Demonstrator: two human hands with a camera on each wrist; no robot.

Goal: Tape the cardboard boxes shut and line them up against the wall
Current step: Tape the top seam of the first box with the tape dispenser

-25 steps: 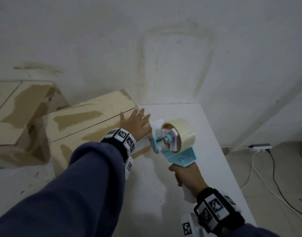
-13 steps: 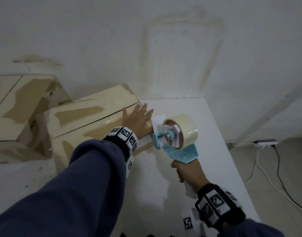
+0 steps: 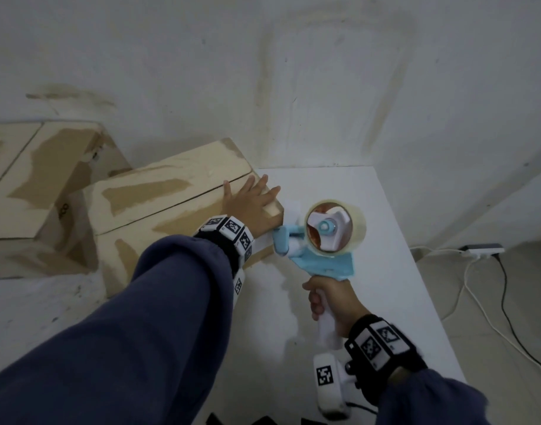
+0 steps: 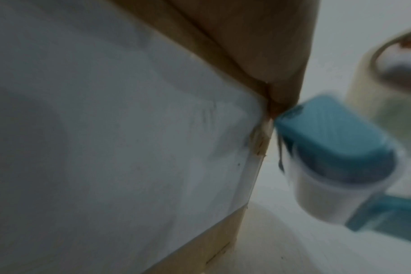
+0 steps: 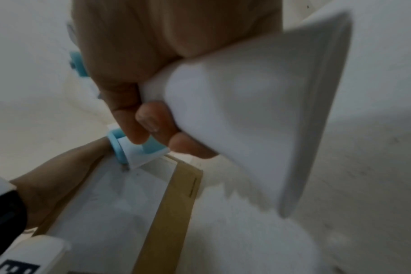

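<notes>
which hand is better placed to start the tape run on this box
Right. The right hand already grips the tape dispenser, whose front sits at the end of the near box. The left hand lies flat on the box top.

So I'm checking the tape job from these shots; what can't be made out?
- Head: the left hand and sleeve cover the box corner where the dispenser touches.
- Left wrist: the dispenser's nose is blurred, so tape contact is unclear.
- Right wrist: the right hand and handle hide the roll.
</notes>
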